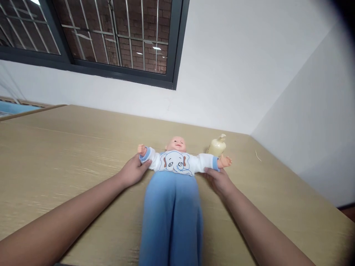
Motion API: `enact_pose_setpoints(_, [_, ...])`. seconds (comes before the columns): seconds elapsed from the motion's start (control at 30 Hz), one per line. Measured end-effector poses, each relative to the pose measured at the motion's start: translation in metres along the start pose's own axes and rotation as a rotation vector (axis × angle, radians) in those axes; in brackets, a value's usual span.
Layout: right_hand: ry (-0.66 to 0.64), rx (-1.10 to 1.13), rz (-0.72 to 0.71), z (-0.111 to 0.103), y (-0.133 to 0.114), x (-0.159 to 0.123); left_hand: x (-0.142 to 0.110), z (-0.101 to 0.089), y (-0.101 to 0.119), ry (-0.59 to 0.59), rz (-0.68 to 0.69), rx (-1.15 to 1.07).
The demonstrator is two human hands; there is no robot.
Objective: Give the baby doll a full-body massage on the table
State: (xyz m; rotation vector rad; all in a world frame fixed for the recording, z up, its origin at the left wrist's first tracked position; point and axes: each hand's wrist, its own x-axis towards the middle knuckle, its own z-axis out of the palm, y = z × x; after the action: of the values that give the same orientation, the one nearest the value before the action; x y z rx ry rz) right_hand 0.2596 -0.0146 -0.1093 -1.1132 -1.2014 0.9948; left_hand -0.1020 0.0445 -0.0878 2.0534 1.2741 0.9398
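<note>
A baby doll lies on its back on the wooden table, head away from me and arms spread wide. It wears a white top with an elephant face and long blue trousers. My left hand is closed around the doll's sleeve at the left, thumb on top near the blue cuff. At the right, my right hand grips the other sleeve from below, its thumb by the cuff; most of its fingers are hidden beneath the arm.
A cream pump bottle stands just behind the doll's right-side arm. Farther right on the tabletop lies a thin pale strip. White walls meet behind the table, below a barred window. Something light blue shows at the far left.
</note>
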Motion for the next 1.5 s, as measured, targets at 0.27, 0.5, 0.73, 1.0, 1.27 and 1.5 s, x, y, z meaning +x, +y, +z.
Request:
enact_pose_setpoints(0.27, [-0.327,0.324,0.255,-0.033,-0.002,0.005,0.001,-0.045,-0.013,-0.322,-0.228,-0.594])
enact_pose_setpoints(0.5, [-0.557,0.206,0.331,-0.056,-0.008,0.004,0.004,-0.074,-0.028,-0.555,-0.140,-0.586])
enact_pose_setpoints(0.73, [-0.546,0.134,0.268,-0.054,-0.012,0.001,-0.005,-0.083,0.007,-0.553,-0.080,-0.381])
enact_pose_setpoints(1.0, [-0.500,0.102,0.280,-0.053,-0.010,0.002,-0.009,-0.104,-0.003,-0.646,-0.242,-0.175])
enact_pose_setpoints(1.27, [-0.462,0.121,0.285,-0.053,-0.010,0.000,-0.019,-0.069,0.022,-0.227,0.138,0.424])
enact_pose_setpoints(1.5, [-0.431,0.149,0.317,-0.053,-0.008,0.000,-0.068,-0.010,0.073,-0.269,0.902,0.163])
